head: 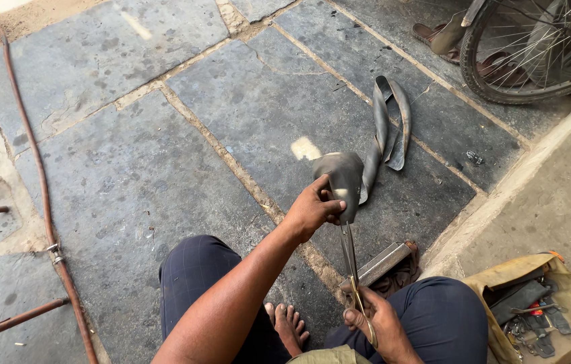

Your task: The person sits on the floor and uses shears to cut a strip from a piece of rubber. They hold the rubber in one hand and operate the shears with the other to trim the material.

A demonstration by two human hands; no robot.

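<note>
1. grey stone paving slabs (pixel 130 168) with sandy joints are making up the ground outdoors, and the person is sitting on them with knees apart and bare toes (pixel 288 325) showing between.
2. the left hand (pixel 313 207) is reaching forward and pinching the end of a black rubber inner tube (pixel 343 176), fingers clamped on its folded edge and lifting it off the slab.
3. the rest of that tube is trailing away over the stone in a flat loop toward a bicycle wheel (pixel 534 47) at the upper right.
4. the right hand (pixel 374 322) is gripping the handles of a pair of scissors (pixel 354 269), fingers closed round them, with the blades pointing up into the held rubber.
5. the tube is looking light, soft and floppy, sagging wherever it is not held; it seems best gripped close beside the blades so the rubber is staying taut.
6. a metal bar (pixel 385 261) is lying just beside the right knee, an open tool bag (pixel 534 307) is sitting at the lower right, and a reddish hose (pixel 43 195) is running along the left.
</note>
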